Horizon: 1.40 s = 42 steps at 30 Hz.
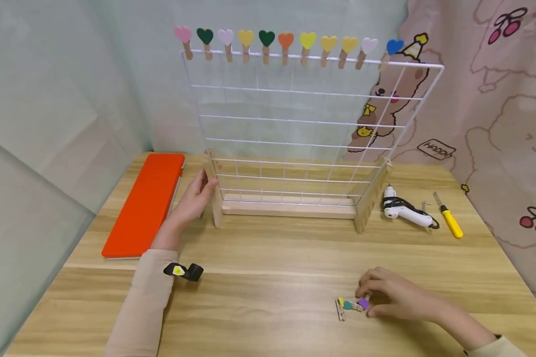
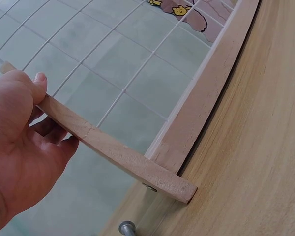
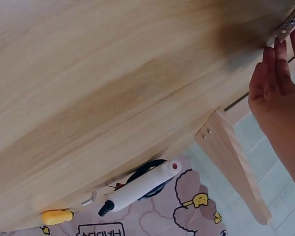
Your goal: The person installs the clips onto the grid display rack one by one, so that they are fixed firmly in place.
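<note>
A white wire grid (image 1: 293, 91) stands in a wooden stand (image 1: 286, 209). Heart-topped clothespins in several colours line its top wire, from a pink clothespin (image 1: 183, 34) to a blue clothespin (image 1: 395, 46). My left hand (image 1: 192, 202) grips the stand's left wooden upright (image 2: 113, 147), thumb on one side and fingers on the other. At the front right, my right hand (image 1: 399, 297) pinches a purple-heart clothespin (image 1: 363, 303) low over the table. Just left of it lie a teal-heart clothespin (image 1: 348, 305) and a yellow-heart clothespin (image 1: 341, 301).
A flat red case (image 1: 145, 206) lies left of the stand. To the right are a white glue gun (image 1: 404, 212) with its black cord wrapped round, a small hex key (image 1: 426, 205) and a yellow-handled screwdriver (image 1: 452, 223). Patterned cloth (image 1: 509, 114) hangs behind the table.
</note>
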Motion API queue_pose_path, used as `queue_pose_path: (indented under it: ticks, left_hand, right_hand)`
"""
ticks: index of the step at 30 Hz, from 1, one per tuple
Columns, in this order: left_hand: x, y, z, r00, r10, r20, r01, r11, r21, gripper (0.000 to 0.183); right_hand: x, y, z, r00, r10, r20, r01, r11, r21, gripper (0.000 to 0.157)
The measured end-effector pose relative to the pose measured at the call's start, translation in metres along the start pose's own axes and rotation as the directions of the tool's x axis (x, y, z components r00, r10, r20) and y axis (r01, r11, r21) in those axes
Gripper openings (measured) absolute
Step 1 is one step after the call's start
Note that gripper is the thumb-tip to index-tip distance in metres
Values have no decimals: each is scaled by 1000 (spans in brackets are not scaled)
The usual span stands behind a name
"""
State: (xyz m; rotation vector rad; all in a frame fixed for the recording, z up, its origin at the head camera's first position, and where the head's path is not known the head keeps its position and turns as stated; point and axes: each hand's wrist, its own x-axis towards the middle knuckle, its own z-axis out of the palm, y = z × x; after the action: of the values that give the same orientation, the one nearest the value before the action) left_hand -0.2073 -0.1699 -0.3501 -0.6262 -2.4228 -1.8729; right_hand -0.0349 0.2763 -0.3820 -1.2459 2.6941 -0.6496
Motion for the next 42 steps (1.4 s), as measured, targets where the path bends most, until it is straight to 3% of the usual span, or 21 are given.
queue_pose_path:
  ticks: [5, 16, 22, 26, 31, 33, 36, 39, 42]
  left_hand:
    - [-1, 0, -1, 1000, 8, -5, -8, 1000, 13, 50]
    - [-4, 0, 0, 1000, -1, 4, 1, 1000, 20, 52]
    - [-4, -1, -1, 1000, -4, 12, 4, 1000, 10, 51]
    - [-2, -1, 0, 1000, 8, 11, -8, 1000, 2, 50]
    - [-2, -3, 2, 1000, 10, 20, -11, 1000, 6, 50]
    - [-2, -3, 3, 1000, 9, 16, -9, 1000, 2, 49]
    - [-2, -2, 2, 1000, 5, 5, -5, 1000, 0, 48]
    - [-2, -1, 1, 1000, 6, 6, -6, 1000, -8, 47]
    - [-2, -1, -1, 1000, 12, 8, -12, 1000, 0, 49]
  right_hand:
    - [2, 4, 0, 1000, 5, -12, -5, 1000, 11, 18]
    - [15, 4, -14, 993, 34, 113, -53, 984, 167, 9]
    - [30, 10, -45, 995, 94, 29, -98, 983, 153, 20]
    - [44, 10, -69, 999, 11, -39, -4, 987, 163, 34]
    - [60, 1, -98, 983, -83, -167, 99, 991, 94, 33]
    - [66, -4, -111, 966, -66, -248, 90, 992, 86, 34]
    - [75, -10, -132, 931, 32, -363, 56, 972, 227, 28]
    - [83, -14, -152, 868, 148, -474, 90, 892, 443, 23]
    - [90, -20, -168, 776, 250, -578, 169, 802, 573, 20]
